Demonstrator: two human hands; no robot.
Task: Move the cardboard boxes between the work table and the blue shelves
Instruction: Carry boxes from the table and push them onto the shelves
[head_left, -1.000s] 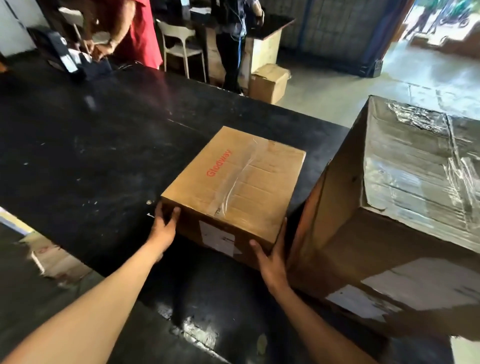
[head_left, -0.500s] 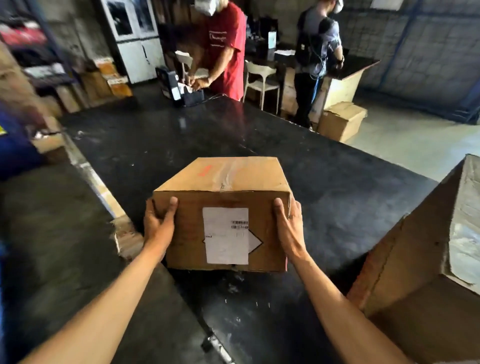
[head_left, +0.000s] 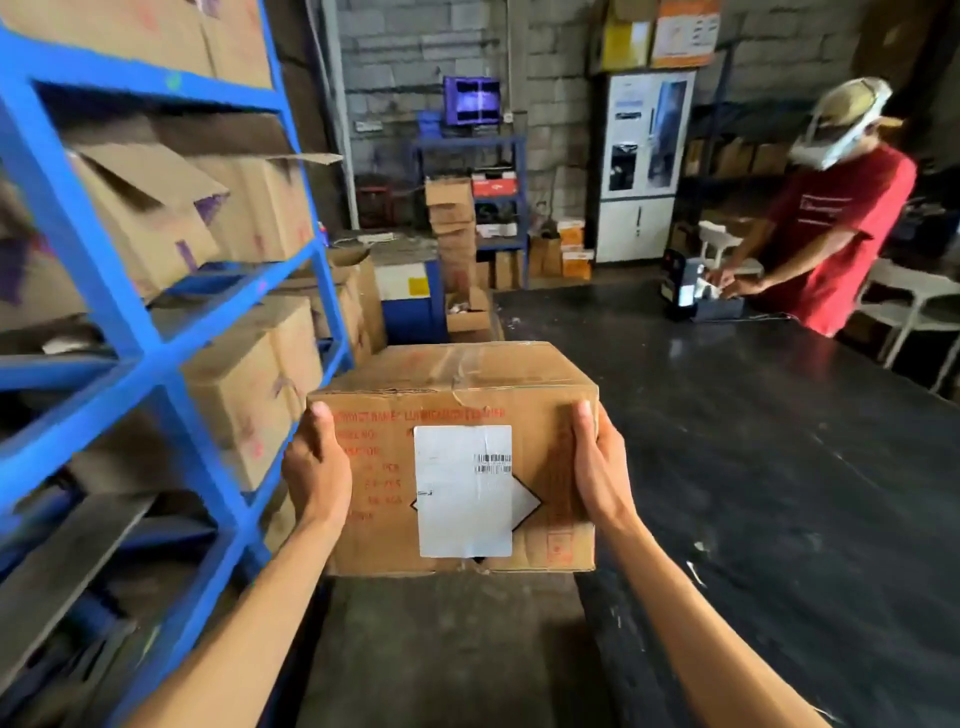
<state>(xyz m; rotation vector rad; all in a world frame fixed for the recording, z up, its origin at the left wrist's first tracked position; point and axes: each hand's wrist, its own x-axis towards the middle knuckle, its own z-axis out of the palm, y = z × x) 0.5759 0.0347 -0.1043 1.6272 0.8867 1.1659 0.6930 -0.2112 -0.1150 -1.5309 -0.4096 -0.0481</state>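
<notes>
Along the left wall, blue shelves (head_left: 156, 332) stacked with cartons; left hand (head_left: 317, 467) and right hand (head_left: 597, 467) clamped on opposite sides of a cardboard box (head_left: 457, 395), held in the aisle; black work table (head_left: 779, 467) to the right, grey block walls behind

cardboard box (head_left: 457, 395) near face: red print, partly legible "product name", rest blurred | white label (head_left: 464, 491) on same face: barcode, digits too small to read | red shirt (head_left: 852, 228) chest print: unreadable
</notes>
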